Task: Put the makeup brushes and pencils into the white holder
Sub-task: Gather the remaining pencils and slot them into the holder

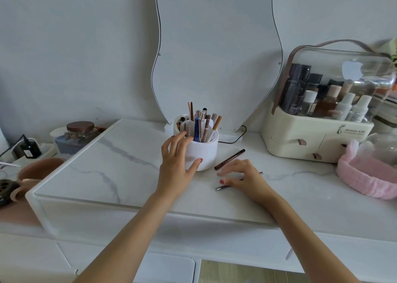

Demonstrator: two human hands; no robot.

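Observation:
The white holder [204, 153] stands at the middle of the marble tabletop, with several brushes and pencils [202, 123] upright in it. My left hand [176, 160] wraps its left side, thumb on the front wall. A dark brown pencil [231, 158] lies flat just right of the holder. A thin grey pencil [223, 187] lies nearer me, partly under my right hand [242, 175]. That hand rests over it with fingers spread and low; I cannot see whether the fingers pinch it.
A wavy mirror [214, 52] leans on the wall behind the holder. A cream cosmetics case [318, 140] with bottles sits at the right, a pink headband [369, 179] in front of it. A lidded jar [79, 132] and a charger [30, 149] stand at the left.

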